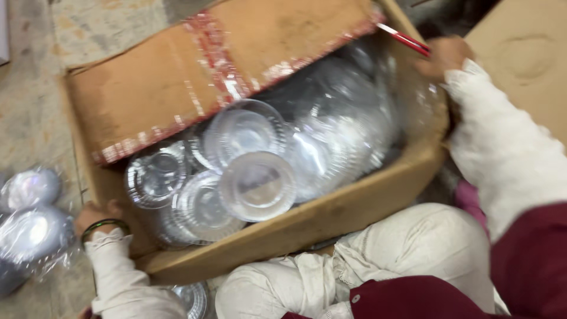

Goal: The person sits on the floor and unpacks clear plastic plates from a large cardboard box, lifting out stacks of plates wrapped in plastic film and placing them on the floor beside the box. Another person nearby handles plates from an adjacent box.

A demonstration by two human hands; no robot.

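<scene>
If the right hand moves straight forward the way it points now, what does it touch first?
The right hand already rests on the cardboard box's far corner. Going on, it probably meets the red pen first; depth is unclear.

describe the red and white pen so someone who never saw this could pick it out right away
Start at the big open cardboard box full of clear plastic lids. Go to its far right corner, where the right hand rests on the edge. The pen sticks out from that hand toward the box flap: a thin red and white stick, the only slim, coloured thing beside all the round clear plastic.
</scene>
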